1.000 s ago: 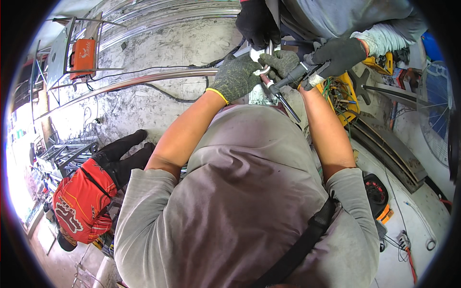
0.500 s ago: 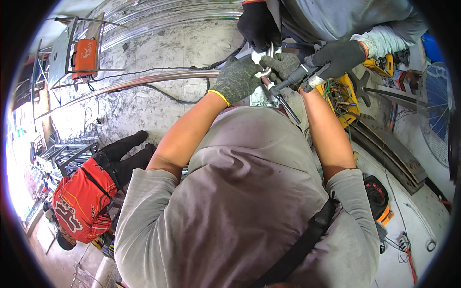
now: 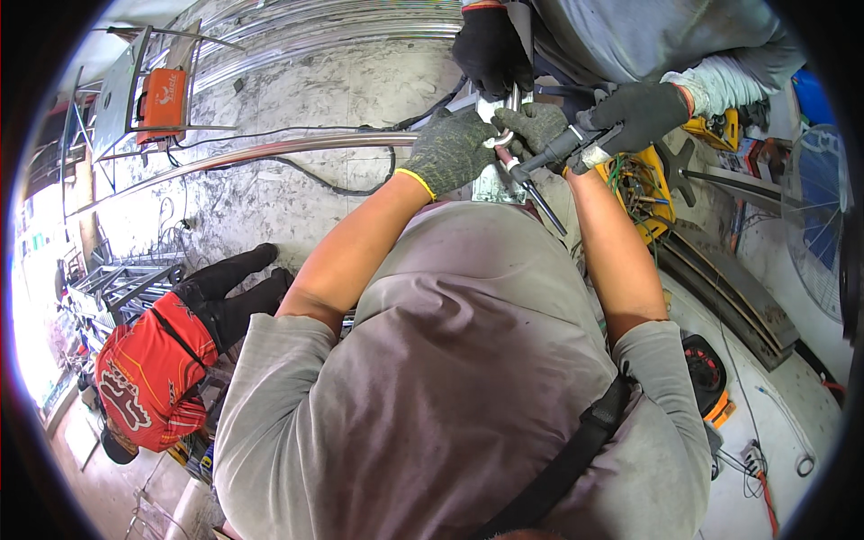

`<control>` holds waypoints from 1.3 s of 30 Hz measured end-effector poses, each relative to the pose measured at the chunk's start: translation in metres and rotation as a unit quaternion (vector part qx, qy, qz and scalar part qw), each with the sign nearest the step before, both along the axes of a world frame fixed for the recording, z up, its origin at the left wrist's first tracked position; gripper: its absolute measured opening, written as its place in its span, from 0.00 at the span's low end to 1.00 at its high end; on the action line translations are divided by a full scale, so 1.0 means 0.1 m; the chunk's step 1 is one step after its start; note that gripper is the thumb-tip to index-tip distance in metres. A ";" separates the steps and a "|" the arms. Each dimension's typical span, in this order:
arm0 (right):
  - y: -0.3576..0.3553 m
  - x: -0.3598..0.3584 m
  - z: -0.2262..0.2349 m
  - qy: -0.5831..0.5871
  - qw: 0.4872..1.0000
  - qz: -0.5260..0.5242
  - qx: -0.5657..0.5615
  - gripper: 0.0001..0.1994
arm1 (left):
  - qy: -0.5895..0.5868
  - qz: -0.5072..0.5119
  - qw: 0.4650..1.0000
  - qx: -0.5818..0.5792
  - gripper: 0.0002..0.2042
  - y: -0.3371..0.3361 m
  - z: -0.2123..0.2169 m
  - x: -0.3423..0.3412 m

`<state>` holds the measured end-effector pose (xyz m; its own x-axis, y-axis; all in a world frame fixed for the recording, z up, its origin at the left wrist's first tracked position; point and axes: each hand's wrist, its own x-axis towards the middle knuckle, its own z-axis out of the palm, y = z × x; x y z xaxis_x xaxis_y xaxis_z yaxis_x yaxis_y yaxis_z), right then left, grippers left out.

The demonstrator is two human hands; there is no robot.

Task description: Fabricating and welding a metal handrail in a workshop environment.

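- The left hand (image 3: 453, 149), in a grey knitted glove, is closed around the end of a long bright metal tube (image 3: 270, 149) that runs off to the left above the concrete floor (image 3: 297, 90)
- The right hand (image 3: 533, 124) is curled against the same joint, just beside the left; whether anything is pinched cannot be told
- A torch-like tool (image 3: 562, 148) is held at the joint by a co-worker's dark-gloved hand (image 3: 641, 112)
- The tube is gripped from above by a second black-gloved hand (image 3: 491, 49)

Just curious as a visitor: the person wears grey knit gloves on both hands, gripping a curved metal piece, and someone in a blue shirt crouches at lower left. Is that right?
Not quite. The head view shows the crouching person's shirt is red, not blue. The left hand and right hand, in grey knit gloves, do grip the curved metal piece.
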<state>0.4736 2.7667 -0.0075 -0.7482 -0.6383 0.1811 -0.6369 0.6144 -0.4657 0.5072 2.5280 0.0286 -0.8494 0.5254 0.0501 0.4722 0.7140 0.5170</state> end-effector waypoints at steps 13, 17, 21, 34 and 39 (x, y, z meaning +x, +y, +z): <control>0.18 0.14 0.08 0.028 0.999 -0.016 -0.010 0.19 | -0.014 -0.021 1.000 0.002 0.18 0.19 0.05 0.04; 0.19 0.17 0.18 0.023 0.999 -0.016 0.024 0.19 | -0.001 -0.021 1.000 0.004 0.18 0.20 0.02 0.07; 0.28 0.19 0.07 -0.005 1.000 -0.015 0.004 0.19 | -0.019 -0.022 1.000 0.001 0.18 0.26 0.06 0.10; 0.38 0.31 0.16 -0.006 1.000 -0.019 -0.001 0.22 | 0.006 -0.021 1.000 0.009 0.18 0.36 0.14 0.21; 0.43 0.34 0.18 0.010 1.000 -0.011 0.015 0.22 | 0.011 -0.020 1.000 0.019 0.18 0.38 0.20 0.29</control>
